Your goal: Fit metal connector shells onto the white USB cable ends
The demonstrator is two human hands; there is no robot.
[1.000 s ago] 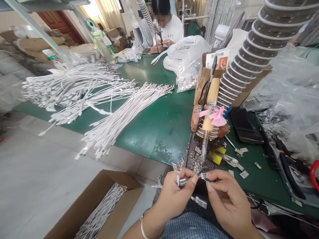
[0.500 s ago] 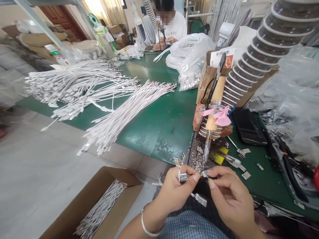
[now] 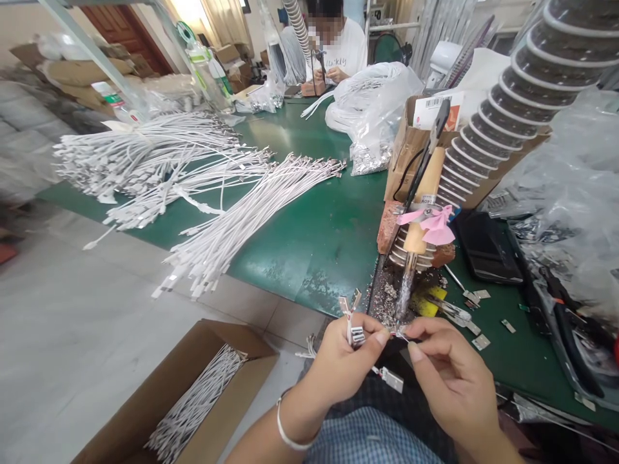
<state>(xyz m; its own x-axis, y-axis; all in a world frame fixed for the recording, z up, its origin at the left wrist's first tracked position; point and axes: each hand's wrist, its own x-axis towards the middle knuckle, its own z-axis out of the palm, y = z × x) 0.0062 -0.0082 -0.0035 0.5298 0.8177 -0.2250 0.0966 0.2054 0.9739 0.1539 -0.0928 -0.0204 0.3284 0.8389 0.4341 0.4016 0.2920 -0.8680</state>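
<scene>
My left hand (image 3: 349,365) is closed round a few white cable ends with metal connectors (image 3: 356,334) that stick up between its fingers. My right hand (image 3: 447,374) pinches a small metal connector piece (image 3: 399,333) against my left fingertips. That piece sits right under the tip of a soldering iron (image 3: 420,219) with a wooden handle, fixed pointing down at the table's near edge. Another connector (image 3: 391,379) dangles below my hands, over my lap.
Piles of white cables (image 3: 232,219) cover the green table (image 3: 314,238). A cardboard box (image 3: 188,399) of cables stands on the floor at left. Loose metal shells (image 3: 481,341), a yellow sponge (image 3: 428,301), a black phone (image 3: 488,248) and plastic bags (image 3: 565,193) lie at right. Another person (image 3: 333,51) works at the far end.
Both hands have risen slightly, bringing the pinched connector piece closer under the soldering iron's tip. The view has shifted a little; the grips are unchanged.
</scene>
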